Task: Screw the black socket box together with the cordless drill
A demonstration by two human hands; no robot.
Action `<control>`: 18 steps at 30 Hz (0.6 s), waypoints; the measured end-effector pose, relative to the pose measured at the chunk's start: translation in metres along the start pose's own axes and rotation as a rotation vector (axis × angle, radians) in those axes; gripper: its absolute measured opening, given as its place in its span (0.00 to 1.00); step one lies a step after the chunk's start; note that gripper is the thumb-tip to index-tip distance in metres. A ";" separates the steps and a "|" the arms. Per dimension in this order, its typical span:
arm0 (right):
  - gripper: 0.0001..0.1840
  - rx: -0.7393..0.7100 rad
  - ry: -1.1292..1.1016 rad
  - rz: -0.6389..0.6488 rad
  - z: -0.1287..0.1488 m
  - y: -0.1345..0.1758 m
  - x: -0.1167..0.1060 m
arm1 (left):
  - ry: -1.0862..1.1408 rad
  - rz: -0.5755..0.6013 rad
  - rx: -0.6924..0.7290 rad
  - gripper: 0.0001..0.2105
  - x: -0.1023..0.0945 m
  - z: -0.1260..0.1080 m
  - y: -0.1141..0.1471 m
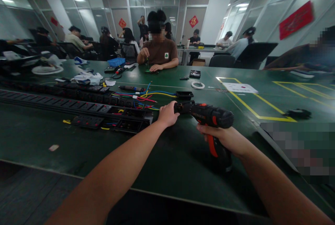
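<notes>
My right hand point(222, 136) is wrapped round the grip of a black and orange cordless drill point(213, 115), which points left above the green table. At the drill's front end, my left hand point(167, 114) is closed on a small black part point(179, 107) with a hint of brass colour. Its exact kind is hard to make out, and the drill's tip is hidden there. Just left of that hand lie long black power strips point(78, 104) with rows of sockets. Loose coloured wires point(146, 95) run from them to a black rectangular frame point(184, 95).
Across the green table point(162, 169) a person in a brown shirt point(158, 52) works with a thin tool. A white ring point(198, 85), a blue basket point(116, 62) and a pen-shaped driver point(131, 88) lie farther back. Yellow tape point(246, 108) marks the right side.
</notes>
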State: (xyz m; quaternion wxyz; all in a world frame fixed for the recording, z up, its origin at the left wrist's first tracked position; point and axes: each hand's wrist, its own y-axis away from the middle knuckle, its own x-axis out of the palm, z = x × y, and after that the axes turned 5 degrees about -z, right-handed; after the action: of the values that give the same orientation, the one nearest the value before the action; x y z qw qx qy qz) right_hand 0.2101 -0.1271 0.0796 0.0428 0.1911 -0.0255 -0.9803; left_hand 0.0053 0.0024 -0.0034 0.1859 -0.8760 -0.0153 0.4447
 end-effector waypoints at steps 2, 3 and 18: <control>0.23 -0.008 0.001 0.004 0.000 0.000 0.000 | 0.000 0.002 -0.002 0.26 0.000 0.000 0.000; 0.24 -0.006 0.005 0.008 0.000 0.000 0.000 | -0.001 0.005 -0.006 0.26 0.000 0.000 0.000; 0.22 0.006 0.003 0.019 -0.001 -0.001 -0.001 | 0.010 0.014 -0.013 0.27 -0.001 -0.001 0.001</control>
State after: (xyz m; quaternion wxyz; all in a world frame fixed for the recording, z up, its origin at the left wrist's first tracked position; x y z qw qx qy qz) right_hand 0.2117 -0.1262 0.0794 0.0514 0.1924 -0.0302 -0.9795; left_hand 0.0052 0.0015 -0.0025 0.1769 -0.8795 -0.0111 0.4416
